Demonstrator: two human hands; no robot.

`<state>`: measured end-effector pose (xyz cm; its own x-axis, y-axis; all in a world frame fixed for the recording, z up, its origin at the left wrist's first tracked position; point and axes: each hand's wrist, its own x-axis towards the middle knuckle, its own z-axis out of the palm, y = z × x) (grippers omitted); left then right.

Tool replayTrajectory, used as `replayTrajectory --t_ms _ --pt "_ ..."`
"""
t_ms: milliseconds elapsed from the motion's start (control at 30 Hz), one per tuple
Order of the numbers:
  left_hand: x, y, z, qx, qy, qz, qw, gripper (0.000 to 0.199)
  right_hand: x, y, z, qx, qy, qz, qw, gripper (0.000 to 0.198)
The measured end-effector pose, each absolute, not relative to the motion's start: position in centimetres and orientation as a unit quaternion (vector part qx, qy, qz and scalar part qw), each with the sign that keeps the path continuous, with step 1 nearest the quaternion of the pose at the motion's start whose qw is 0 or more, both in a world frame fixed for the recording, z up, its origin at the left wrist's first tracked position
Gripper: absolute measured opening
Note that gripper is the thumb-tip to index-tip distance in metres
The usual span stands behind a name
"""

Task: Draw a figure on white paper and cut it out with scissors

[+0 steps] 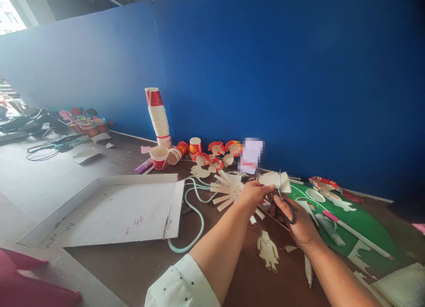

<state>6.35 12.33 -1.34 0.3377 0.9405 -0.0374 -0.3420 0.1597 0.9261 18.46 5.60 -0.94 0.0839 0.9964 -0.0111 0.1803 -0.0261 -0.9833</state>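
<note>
Evidently, the left hand (254, 194) pinches the white paper (266, 179), just beyond its fingers, while the right hand (300, 225) grips the scissors (280, 183) against it. Should the sheet twist, the cut could stray towards that pinch.

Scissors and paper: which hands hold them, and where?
The right hand holds the scissors by the black handle; the left hand pinches the paper at its near edge.

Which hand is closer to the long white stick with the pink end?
The right hand. It holds the scissors to the left of the stick, while the left hand is farther left, holding white paper.
</note>
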Motion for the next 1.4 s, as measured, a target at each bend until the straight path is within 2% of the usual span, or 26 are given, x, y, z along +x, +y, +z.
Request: replayTrajectory --t_ms 233,800,1400 --pt "6.25 12.16 -1.02 0.455 0.339 0.454 0.687 0.036 18.31 5.52 -0.74 -0.572 -0.513 0.438 0.467 0.034" --pt "6.27 12.26 -1.07 0.461 0.366 0.461 0.664 0.029 18.46 5.37 -0.35 -0.584 -0.561 0.388 0.440 0.036" --pt "6.10 12.13 -0.58 0.459 0.373 0.456 0.665 0.030 18.59 5.40 -0.57 -0.579 -0.556 0.395 0.446 0.036"
